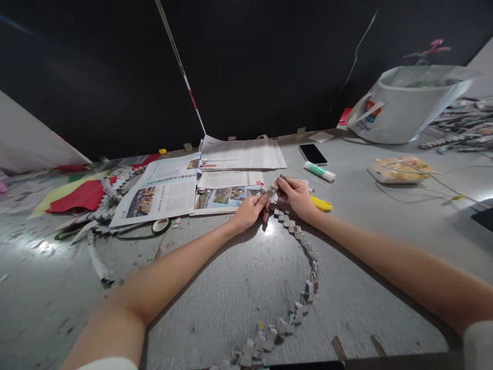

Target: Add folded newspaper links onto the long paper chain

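My left hand (249, 210) and my right hand (296, 196) meet near the middle of the grey table. Both pinch a small folded paper piece (272, 190) between their fingertips. From just below the hands, a zigzag chain of folded newsprint (315, 267) curves right and then down to the front edge of the table. Whether the held piece is joined to the chain cannot be made out. A yellow-handled tool (321, 203) lies beside my right hand, partly hidden by it.
Newspapers (169, 187) lie behind and left of my hands, with a tape roll (160, 225) near them. A phone (313, 154), glue stick (319, 171), tissue pack (400, 170) and white bag (408, 110) stand or lie to the right. Red paper (79, 197) sits far left.
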{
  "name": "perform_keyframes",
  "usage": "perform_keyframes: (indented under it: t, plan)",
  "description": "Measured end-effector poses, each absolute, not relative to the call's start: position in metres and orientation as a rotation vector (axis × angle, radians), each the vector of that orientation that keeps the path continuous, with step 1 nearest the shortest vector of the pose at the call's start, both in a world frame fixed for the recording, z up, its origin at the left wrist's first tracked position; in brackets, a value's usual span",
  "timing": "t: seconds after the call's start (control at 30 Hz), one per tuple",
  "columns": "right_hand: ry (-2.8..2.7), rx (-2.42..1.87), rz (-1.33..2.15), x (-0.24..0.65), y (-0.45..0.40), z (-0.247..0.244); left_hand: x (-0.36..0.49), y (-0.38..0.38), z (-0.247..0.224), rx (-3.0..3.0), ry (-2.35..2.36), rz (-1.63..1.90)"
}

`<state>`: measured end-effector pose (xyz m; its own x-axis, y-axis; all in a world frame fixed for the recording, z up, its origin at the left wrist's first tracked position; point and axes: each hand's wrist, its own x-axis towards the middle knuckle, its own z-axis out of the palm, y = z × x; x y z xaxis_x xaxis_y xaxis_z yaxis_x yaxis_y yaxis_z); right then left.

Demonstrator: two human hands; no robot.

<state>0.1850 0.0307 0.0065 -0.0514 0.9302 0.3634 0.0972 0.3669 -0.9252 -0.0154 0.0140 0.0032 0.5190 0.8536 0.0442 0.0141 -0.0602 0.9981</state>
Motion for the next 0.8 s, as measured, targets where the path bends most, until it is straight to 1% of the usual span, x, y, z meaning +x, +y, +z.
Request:
perform_keyframes:
  t: [0.13,0.3,0.5,0.6,0.8]
  plan:
    - [-1.257,-0.998,0.875,0.184,0.035,0.005,-0.016,0.014,0.002,1.478,0.783,0.814]
    - [-1.341,-0.983,0.854,0.183,0.030,0.007,-0.016,0.011,0.004,1.497,0.800,0.820]
    - [-1.645,-0.999,1.123,0.183,0.023,0.010,-0.016,0.009,0.008,1.636,0.824,0.808]
    - [-1.588,-1.014,1.051,0.183,0.024,0.011,-0.016,0.009,0.008,1.659,0.817,0.801]
    - [-1.392,-1.031,0.757,0.184,0.027,0.012,-0.016,0.007,0.009,1.664,0.831,0.814]
